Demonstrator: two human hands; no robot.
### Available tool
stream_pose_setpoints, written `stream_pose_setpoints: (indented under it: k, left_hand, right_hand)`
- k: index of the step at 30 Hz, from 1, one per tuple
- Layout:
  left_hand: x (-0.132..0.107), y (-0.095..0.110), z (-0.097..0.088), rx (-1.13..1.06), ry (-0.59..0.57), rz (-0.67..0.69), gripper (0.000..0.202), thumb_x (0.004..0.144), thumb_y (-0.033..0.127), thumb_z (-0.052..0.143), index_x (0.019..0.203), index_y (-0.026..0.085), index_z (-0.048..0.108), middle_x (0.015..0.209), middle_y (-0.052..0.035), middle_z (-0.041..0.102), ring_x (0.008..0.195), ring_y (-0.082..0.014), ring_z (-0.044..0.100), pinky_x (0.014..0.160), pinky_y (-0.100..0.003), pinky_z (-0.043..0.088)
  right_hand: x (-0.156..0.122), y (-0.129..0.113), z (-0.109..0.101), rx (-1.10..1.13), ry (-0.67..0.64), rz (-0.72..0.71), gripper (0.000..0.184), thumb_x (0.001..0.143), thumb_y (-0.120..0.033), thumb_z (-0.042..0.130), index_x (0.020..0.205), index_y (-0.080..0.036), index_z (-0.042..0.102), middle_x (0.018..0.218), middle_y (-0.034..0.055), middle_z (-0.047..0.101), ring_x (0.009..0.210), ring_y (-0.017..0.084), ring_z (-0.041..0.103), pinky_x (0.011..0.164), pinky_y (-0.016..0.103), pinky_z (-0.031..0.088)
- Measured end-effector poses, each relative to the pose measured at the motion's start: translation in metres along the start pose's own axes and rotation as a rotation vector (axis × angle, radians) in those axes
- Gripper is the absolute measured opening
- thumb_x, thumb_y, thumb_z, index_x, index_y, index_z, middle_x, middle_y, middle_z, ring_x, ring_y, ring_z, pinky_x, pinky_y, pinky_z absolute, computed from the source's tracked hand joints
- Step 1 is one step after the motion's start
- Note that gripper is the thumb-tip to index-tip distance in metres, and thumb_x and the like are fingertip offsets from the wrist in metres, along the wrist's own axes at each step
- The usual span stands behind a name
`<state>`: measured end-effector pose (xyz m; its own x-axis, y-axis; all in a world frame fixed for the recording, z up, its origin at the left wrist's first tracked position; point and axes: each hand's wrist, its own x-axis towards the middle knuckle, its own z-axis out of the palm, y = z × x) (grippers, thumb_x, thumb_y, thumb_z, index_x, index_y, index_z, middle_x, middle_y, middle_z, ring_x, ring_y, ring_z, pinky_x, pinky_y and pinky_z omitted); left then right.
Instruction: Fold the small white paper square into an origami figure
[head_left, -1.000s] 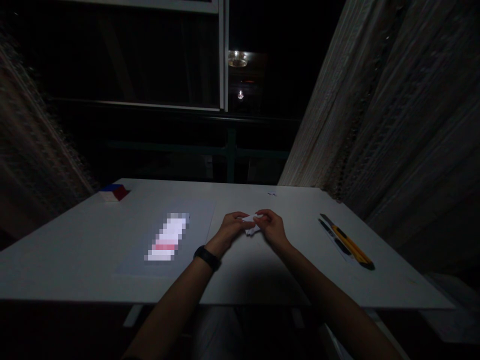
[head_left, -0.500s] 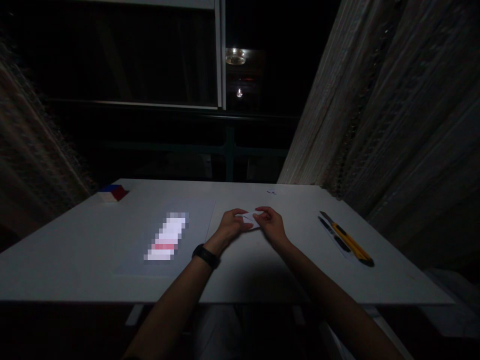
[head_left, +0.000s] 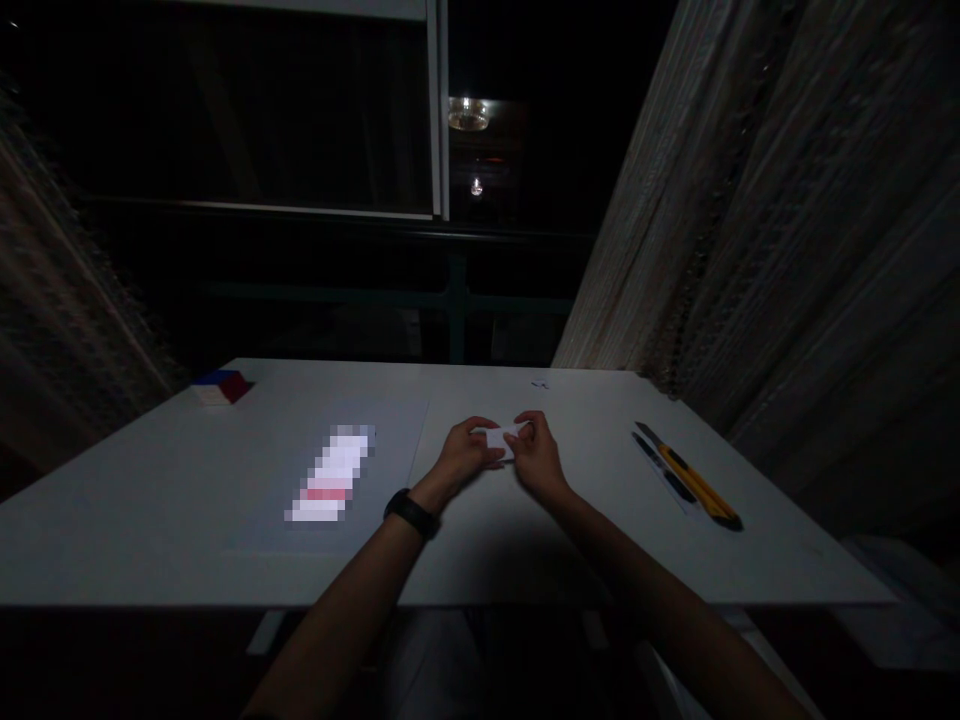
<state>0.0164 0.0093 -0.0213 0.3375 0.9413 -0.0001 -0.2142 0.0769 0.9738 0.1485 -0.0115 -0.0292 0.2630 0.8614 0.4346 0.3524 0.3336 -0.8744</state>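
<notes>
1. Two bare arms reach in from the bottom of the view. The left wrist wears a black watch (head_left: pixel 412 513).
2. The left hand (head_left: pixel 465 458) and the right hand (head_left: pixel 535 460) are close together over the middle of the white counter (head_left: pixel 525 560). Both hands are closed, and their fingers pinch one small white paper (head_left: pixel 504 438). The paper sits between the two hands, one side in each. It is low over the counter, but it is too dark to tell if it touches it.
3. Just left of the hands, a big pale sheet (head_left: pixel 390 430) lies flat on the counter. A blurred white and pink patch is on it.
4. Well off to the right lie a yellow and black knife (head_left: pixel 701 487) and a dark pen (head_left: pixel 661 468). They lie side by side near the right edge.
5. Farther back, a tiny scrap (head_left: pixel 540 383) lies near the far edge. A red and blue block (head_left: pixel 219 386) sits at the far left corner.
6. Behind the counter is a dark window with a pale frame bar (head_left: pixel 436 110). A round light (head_left: pixel 466 113) shines in the glass. A pale curtain (head_left: pixel 750 250) hangs on the right.
</notes>
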Motion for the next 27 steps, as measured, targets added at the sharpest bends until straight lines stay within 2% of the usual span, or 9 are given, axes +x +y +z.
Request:
stream_pose_setpoints:
  k: [4, 6, 11, 16, 21, 27]
  left_hand:
    - [0.0, 0.002, 0.0, 0.074, 0.061, 0.022, 0.047, 0.046, 0.014, 0.074, 0.089, 0.012, 0.054, 0.049, 0.007, 0.049, 0.044, -0.0079, 0.051, 0.049, -0.024, 0.047]
    - [0.0, 0.003, -0.001, 0.079, 0.077, 0.017, 0.047, 0.047, 0.015, 0.074, 0.089, 0.012, 0.054, 0.051, 0.0051, 0.052, 0.046, -0.009, 0.052, 0.049, -0.025, 0.047]
    - [0.001, 0.004, -0.005, 0.104, 0.096, 0.01, 0.047, 0.044, 0.013, 0.074, 0.087, 0.012, 0.055, 0.059, 0.0, 0.059, 0.051, -0.0115, 0.055, 0.049, -0.022, 0.043]
    - [0.002, 0.003, -0.011, 0.307, 0.061, 0.075, 0.044, 0.046, 0.013, 0.072, 0.088, 0.012, 0.059, 0.048, 0.0056, 0.05, 0.042, -0.0066, 0.046, 0.041, -0.017, 0.032]
    - [0.002, 0.003, -0.011, 0.308, 0.017, 0.061, 0.045, 0.046, 0.008, 0.07, 0.089, 0.012, 0.058, 0.059, -0.0004, 0.059, 0.05, -0.0097, 0.053, 0.047, -0.019, 0.038]
    - [0.001, 0.005, -0.01, 0.327, 0.014, 0.034, 0.043, 0.046, 0.004, 0.069, 0.087, 0.012, 0.058, 0.061, -0.0024, 0.062, 0.052, -0.0119, 0.056, 0.049, -0.021, 0.04]
  right_hand:
    - [0.002, 0.004, 0.001, 0.108, -0.046, 0.054, 0.027, 0.061, -0.03, 0.062, 0.08, -0.021, 0.046, 0.049, -0.0073, 0.047, 0.047, 0.012, 0.047, 0.049, 0.023, 0.037]
    - [0.005, 0.006, -0.001, 0.166, -0.078, 0.073, 0.029, 0.059, -0.032, 0.065, 0.078, -0.02, 0.047, 0.048, -0.0063, 0.05, 0.047, 0.012, 0.048, 0.049, 0.024, 0.039]
    - [0.011, 0.005, -0.011, 0.222, -0.264, 0.115, 0.039, 0.056, -0.027, 0.065, 0.09, -0.018, 0.048, 0.051, -0.0066, 0.054, 0.046, 0.01, 0.049, 0.047, 0.021, 0.039]
    - [0.011, -0.003, -0.017, 0.171, -0.412, 0.092, 0.039, 0.057, -0.02, 0.062, 0.094, -0.02, 0.049, 0.051, -0.0092, 0.049, 0.046, 0.008, 0.045, 0.046, 0.019, 0.034]
    - [0.009, -0.003, -0.019, 0.103, -0.462, 0.036, 0.035, 0.06, -0.015, 0.057, 0.093, -0.021, 0.048, 0.051, -0.0098, 0.045, 0.047, 0.008, 0.043, 0.046, 0.018, 0.033]
    - [0.01, 0.003, -0.021, 0.073, -0.521, 0.009, 0.034, 0.063, -0.013, 0.052, 0.094, -0.023, 0.044, 0.056, -0.0088, 0.045, 0.052, 0.009, 0.045, 0.049, 0.019, 0.034]
